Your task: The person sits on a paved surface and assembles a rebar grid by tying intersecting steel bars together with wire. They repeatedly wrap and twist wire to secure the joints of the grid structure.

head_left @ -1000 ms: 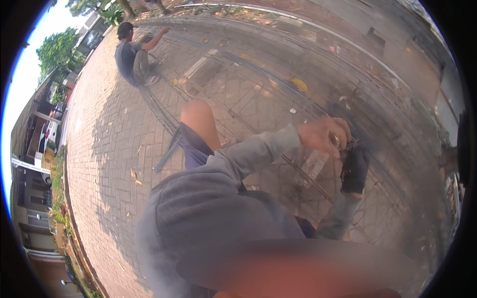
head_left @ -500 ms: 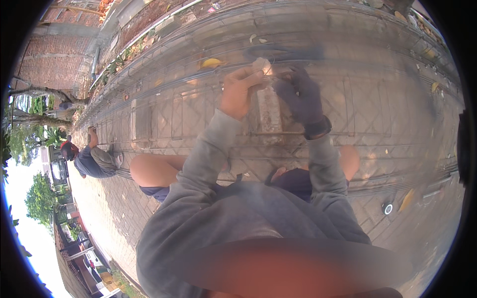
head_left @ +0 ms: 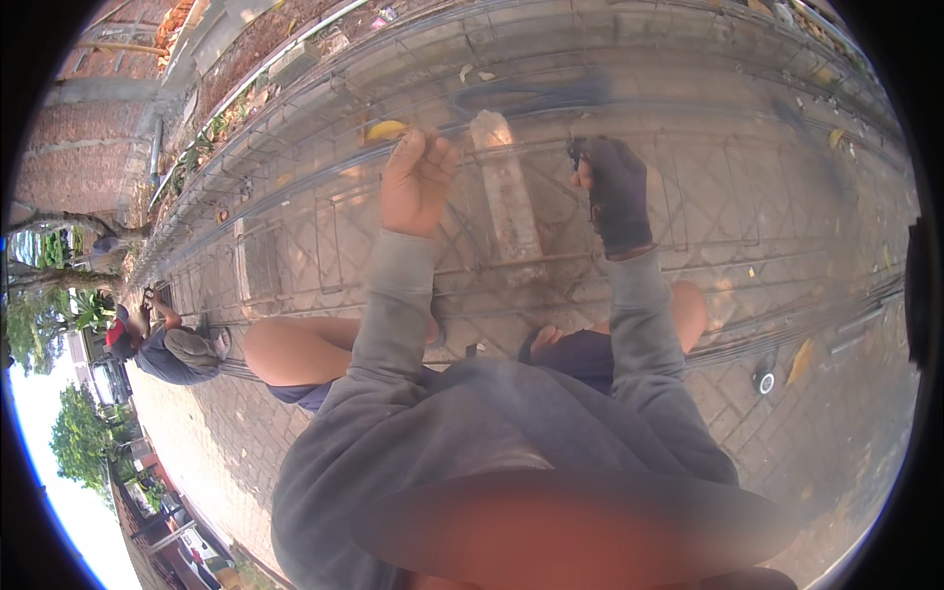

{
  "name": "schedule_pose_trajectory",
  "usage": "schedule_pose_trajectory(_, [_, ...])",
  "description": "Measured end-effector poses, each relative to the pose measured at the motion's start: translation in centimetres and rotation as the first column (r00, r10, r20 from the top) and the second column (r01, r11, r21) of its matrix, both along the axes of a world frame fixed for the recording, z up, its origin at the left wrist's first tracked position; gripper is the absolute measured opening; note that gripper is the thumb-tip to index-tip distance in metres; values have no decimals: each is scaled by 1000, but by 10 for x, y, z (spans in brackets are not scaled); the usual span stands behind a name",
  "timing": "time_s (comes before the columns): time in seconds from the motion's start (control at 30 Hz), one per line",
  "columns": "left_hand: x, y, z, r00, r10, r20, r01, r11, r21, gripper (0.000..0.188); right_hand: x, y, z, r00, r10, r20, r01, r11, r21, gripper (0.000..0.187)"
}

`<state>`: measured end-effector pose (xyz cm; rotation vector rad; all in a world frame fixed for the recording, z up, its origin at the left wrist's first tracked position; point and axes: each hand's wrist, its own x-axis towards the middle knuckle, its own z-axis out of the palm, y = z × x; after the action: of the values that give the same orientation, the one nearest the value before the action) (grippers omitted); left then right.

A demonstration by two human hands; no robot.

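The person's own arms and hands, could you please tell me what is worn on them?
Long grey sleeves cover both forearms down to about the wrists. The left hand is bare. The right hand wears a dark glove, from which some bare fingertip seems to show.

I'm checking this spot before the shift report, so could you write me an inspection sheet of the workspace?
Surface: paving, sunlit in part, shaded in part.
Job's things: long thin bars across the ground; a pale block between the hands' reach.
Clutter: a yellow leaf, a brown leaf, a round black-and-white thing.
Grips: left grip bare, loosely curled, contents unclear; right grip dark-gloved, curled around a small dark thing, too small to name.
Cables: a dark coil, blurred; wire or cable, cannot tell.
Surroundings: a co-worker crouching at the left, a brick wall, a tree.
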<state>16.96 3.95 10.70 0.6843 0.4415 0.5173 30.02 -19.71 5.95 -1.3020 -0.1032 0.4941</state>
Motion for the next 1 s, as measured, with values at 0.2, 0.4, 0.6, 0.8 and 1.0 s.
schedule_pose_trajectory(0.2, [-11, 17, -16, 954, 145, -262, 65, 754, 654, 5, 27, -31, -16, 919, -363, -153, 376, 924, 65, 19])
schedule_pose_trajectory(0.4, [-20, 27, 0, 867, 282, -411, 308, 346, 886, 6, 44, -61, -33, 934, -95, 344, 202, 935, -290, 31])
schedule_pose_trajectory(0.6, [-4, -21, 1, 823, 298, -484, 359, 387, 849, 13, 14, -43, 13, 369, 221, 903, 858, 292, -422, 52])
schedule_pose_trajectory(0.8, [45, -47, -15, 896, -65, -439, 390, 587, 710, 16, -6, -21, -1, 768, 373, 521, -22, 828, -561, 35])
schedule_pose_trajectory(1.0, [103, -27, -46, 749, -236, -620, 657, 136, 742, 30, 38, -79, -15, 579, 477, 662, 122, 752, -648, 22])
